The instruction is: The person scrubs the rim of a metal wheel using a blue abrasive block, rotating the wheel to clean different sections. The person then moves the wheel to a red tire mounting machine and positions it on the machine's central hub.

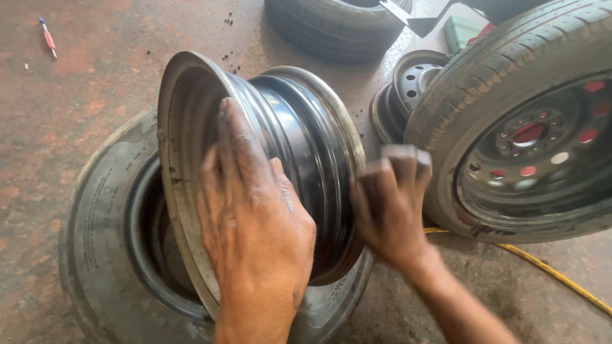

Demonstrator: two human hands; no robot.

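Two hands work one bare steel rim [299, 146], which stands on edge, tilted, inside the hole of a tyre [95, 242] lying flat on the concrete floor [83, 76] near the bottom-left corner of the view. The left hand [252, 216] lies flat and spread across the rim's pale outer flange, fingers pointing up, pressing on it. The right hand [389, 204] is curled against the rim's far dark edge, fingers bent in; whether it grips the lip or only pushes, I cannot tell.

Judgement on handling: the rim is heavy and balanced on a narrow edge, so the flat palm should keep steady pressure while the curled hand guides the opposite lip; fingers are best kept clear of the gap between rim and tyre bead, where a slip would pinch.

Count, working outward:
- Rims bare of tyres: two, the one in hand and a smaller dark wheel [411, 86] lying flat beyond it.
- Tyres: three, the flat one under the rim, a mounted wheel [529, 134] leaning at the right edge, and another tyre [338, 25] at the top edge.
- One yellow hose [554, 274] running along the floor toward the bottom-right corner.
- One red-and-blue screwdriver [48, 38] near the top-left corner.
- One green block [462, 32] at the top, kind unclear.
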